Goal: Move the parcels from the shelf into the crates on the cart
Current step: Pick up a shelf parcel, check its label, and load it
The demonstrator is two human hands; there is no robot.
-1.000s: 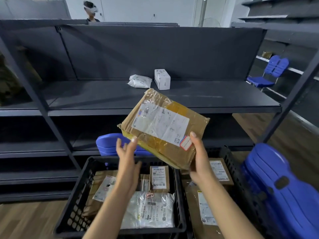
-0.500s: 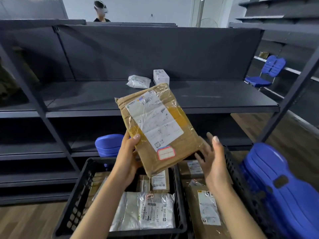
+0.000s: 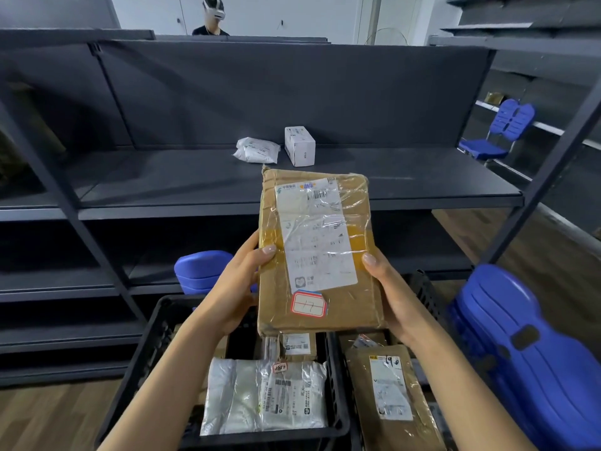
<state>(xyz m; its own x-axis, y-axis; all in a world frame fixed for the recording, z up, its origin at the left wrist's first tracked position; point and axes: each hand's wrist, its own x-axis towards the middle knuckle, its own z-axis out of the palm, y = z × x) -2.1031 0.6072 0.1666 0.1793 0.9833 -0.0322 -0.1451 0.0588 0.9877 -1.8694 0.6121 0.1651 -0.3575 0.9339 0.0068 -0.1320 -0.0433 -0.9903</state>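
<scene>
Above the black crates (image 3: 153,346), a taped brown parcel (image 3: 317,252) is being held upright, its label facing the camera, with the left hand (image 3: 235,288) and right hand (image 3: 395,297) being clamped on its side edges.

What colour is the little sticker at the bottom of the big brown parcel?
The sticker is white with a red border, seen in the head view.
</scene>
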